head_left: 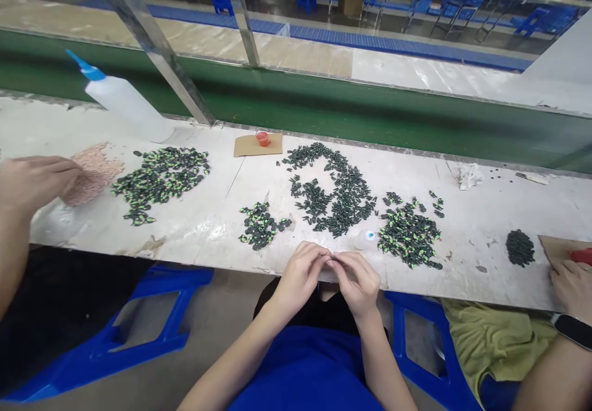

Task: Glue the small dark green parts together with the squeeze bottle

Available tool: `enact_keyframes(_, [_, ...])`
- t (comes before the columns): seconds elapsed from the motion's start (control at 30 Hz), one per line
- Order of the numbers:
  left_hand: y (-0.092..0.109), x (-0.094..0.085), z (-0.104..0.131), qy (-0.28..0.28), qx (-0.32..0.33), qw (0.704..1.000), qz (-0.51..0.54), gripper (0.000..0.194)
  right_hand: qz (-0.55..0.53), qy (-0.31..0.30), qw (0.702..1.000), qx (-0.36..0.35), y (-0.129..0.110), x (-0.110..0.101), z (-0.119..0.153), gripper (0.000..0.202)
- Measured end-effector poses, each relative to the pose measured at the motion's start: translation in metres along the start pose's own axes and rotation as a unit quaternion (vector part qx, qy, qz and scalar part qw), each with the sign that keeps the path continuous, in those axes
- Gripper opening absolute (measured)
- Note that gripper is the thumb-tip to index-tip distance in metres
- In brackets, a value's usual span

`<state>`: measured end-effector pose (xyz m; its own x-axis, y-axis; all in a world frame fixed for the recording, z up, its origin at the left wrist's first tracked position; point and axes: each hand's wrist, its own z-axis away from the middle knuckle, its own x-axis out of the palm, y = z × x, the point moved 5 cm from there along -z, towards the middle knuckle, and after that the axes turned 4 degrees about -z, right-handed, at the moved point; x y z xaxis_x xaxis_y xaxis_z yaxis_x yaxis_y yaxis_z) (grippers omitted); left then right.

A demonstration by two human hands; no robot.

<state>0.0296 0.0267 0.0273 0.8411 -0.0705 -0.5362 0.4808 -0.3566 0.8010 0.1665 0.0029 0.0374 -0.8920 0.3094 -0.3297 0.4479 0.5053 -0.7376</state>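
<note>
My left hand [303, 273] and my right hand [358, 281] meet at the table's front edge, fingertips pinched together. Between them is a small dark piece, mostly hidden by the fingers. Beyond my hands lies a wide scatter of small dark green pieces [346, 198]. A small pile of dark pieces with bright green spots [259, 226] sits to the left, and a larger such pile [409, 235] to the right. Close to my right hand, a small white bottle with a blue tip [365, 239] lies on the white table [222, 238].
A large white bottle [129, 105] leans at the back left, near a spotted pile [161, 179] and pink pieces [95, 173]. A red cup [263, 138] stands on cardboard [243, 145]. Other people's hands [39, 179] [573, 284] are at both sides. A metal post rises behind.
</note>
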Motion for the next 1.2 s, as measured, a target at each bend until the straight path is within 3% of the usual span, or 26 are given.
enact_keyframes(0.1, [0.0,-0.001,0.003,0.013,-0.009,1.0,0.002,0.018,-0.029,-0.01,0.997,0.065,0.005,0.006,0.0,0.013])
enact_keyframes(0.23, [-0.015,-0.01,0.008,0.063,-0.013,0.995,-0.072,0.013,-0.047,-0.026,0.988,0.146,0.015,0.009,0.005,0.013])
enact_keyframes(0.43, [-0.033,-0.01,0.012,0.079,0.001,0.986,-0.15,0.016,-0.054,-0.03,0.975,0.212,0.023,0.018,0.014,0.016])
enact_keyframes(0.8, [-0.023,-0.011,0.009,0.039,-0.016,0.998,-0.041,0.015,-0.15,-0.052,0.943,0.293,0.025,0.034,0.014,0.016])
enact_keyframes(0.97, [-0.018,-0.017,0.008,0.028,-0.034,0.999,0.012,0.013,-0.156,-0.051,0.947,0.275,0.022,0.031,0.013,0.012])
enact_keyframes(1.2, [-0.01,-0.024,0.006,0.028,-0.092,0.991,0.092,0.011,-0.113,-0.028,0.985,0.131,0.004,0.017,0.001,0.007])
